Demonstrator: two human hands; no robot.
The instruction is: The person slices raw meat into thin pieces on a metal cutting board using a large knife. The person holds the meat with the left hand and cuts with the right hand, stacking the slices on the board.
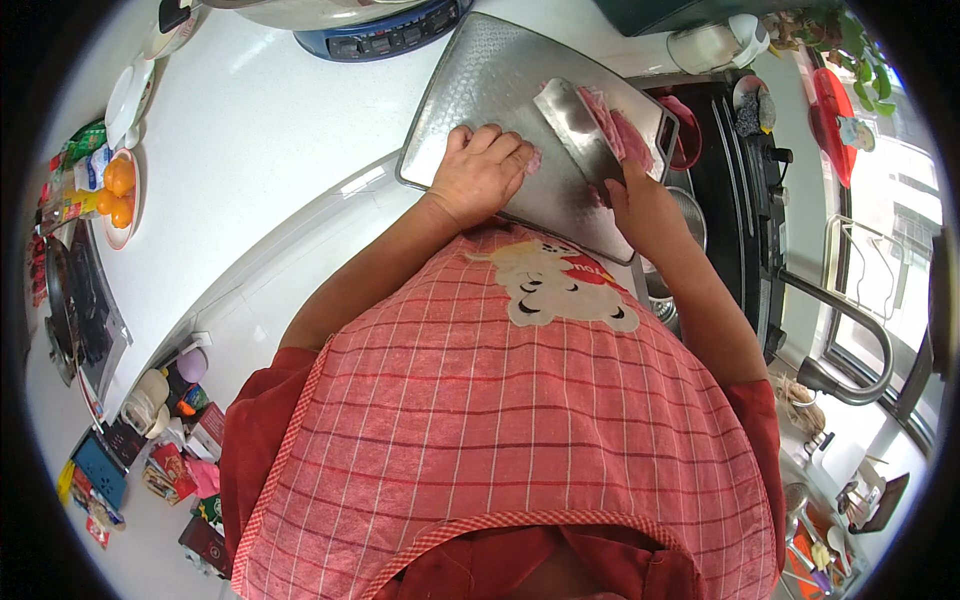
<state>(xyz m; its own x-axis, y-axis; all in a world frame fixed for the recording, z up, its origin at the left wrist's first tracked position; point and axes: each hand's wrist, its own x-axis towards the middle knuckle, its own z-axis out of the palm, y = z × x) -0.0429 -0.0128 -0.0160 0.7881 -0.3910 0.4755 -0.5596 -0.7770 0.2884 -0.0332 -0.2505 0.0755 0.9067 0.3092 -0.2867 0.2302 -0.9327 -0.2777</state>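
A metal cutting board (487, 82) with a textured surface lies before me, set at a slant on the counter. My right hand (649, 210) grips a cleaver (574, 124), its handle hidden in my fist and its broad blade tilted over the board. Slices of pink raw meat (622, 131) show along the blade's right side, partly behind it. On the board's left part, my left hand (484, 172) has its fingers curled down over a small piece of raw meat (534, 160), most of which is covered. A gap of bare metal separates that hand from the blade.
A blue electric cooker (390, 37) with a pan stands beyond the board. To the right are a red bowl (684, 135), a black gas stove (727, 172) and a curved faucet (862, 390). Oranges (118, 180) rest on a plate at far left. A glass jar (701, 49) stands at the back.
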